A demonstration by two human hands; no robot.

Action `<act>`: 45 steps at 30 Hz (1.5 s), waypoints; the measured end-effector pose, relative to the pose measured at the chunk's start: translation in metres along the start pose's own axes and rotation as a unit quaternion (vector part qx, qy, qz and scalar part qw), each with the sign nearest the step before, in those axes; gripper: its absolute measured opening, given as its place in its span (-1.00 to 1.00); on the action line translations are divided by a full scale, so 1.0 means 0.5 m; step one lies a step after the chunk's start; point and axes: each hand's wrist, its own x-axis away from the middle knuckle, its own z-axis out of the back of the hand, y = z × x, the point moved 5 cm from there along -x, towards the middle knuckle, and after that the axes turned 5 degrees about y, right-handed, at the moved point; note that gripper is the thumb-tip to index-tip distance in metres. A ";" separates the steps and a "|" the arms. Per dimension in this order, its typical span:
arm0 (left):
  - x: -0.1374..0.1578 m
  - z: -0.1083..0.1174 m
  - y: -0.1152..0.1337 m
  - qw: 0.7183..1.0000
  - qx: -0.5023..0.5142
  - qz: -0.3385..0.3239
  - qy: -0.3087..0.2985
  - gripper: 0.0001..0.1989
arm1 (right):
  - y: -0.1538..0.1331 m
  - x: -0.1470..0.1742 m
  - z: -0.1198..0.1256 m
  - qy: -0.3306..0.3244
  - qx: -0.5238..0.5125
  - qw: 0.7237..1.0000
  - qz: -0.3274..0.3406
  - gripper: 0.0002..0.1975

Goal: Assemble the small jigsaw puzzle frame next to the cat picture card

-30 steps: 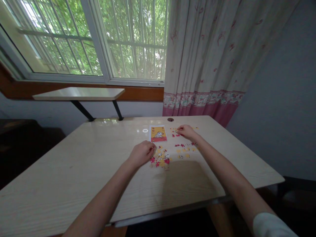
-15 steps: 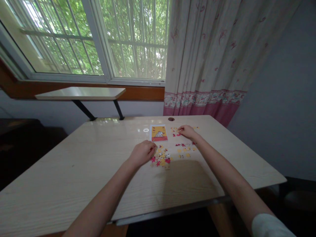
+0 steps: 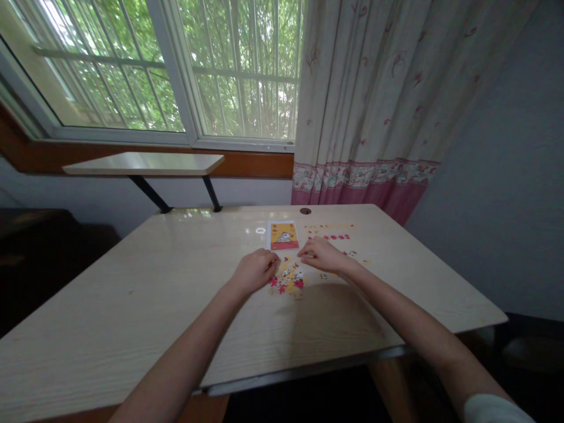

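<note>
A loose pile of small jigsaw puzzle pieces (image 3: 288,283) in yellow, white and red lies in the middle of the desk. My left hand (image 3: 257,271) rests at the pile's left edge with curled fingers; what they hold, if anything, is hidden. Over the pile's upper right side is my right hand (image 3: 324,257), thumb and forefinger slightly apart, with nothing visible between them. Just behind the pile is a picture card (image 3: 284,236) showing a white cartoon animal on yellow and red. Sorted rows of pieces, including red ones (image 3: 341,237), extend right of the card, partly hidden by my right hand.
The pale wooden desk (image 3: 145,305) has a round cable hole (image 3: 305,211) at its back edge. A raised shelf (image 3: 145,163) on dark brackets stands at the back left. Behind are a barred window and a patterned curtain (image 3: 361,117).
My right hand has moved from the upper rows leftward and nearer, to the pile, uncovering the yellow and red rows. My left hand has stayed in place.
</note>
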 end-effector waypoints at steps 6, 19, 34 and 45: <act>0.000 -0.004 0.006 1.000 0.016 -0.005 -0.008 -0.74 | -0.018 0.017 -0.025 -0.018 -0.007 1.000 0.016 -0.77; 0.001 -0.020 0.030 0.999 0.044 0.002 -0.005 -0.74 | -0.011 0.011 -0.042 -0.020 -0.076 0.997 0.021 -0.88; 0.002 -0.015 0.035 0.995 0.092 0.017 0.031 -0.80 | -0.042 0.015 -0.016 0.018 -0.205 0.978 -0.022 -0.94; -0.004 -0.021 0.039 0.964 0.247 0.080 0.058 -0.77 | -0.070 0.014 0.015 0.111 -0.215 0.970 -0.017 -0.91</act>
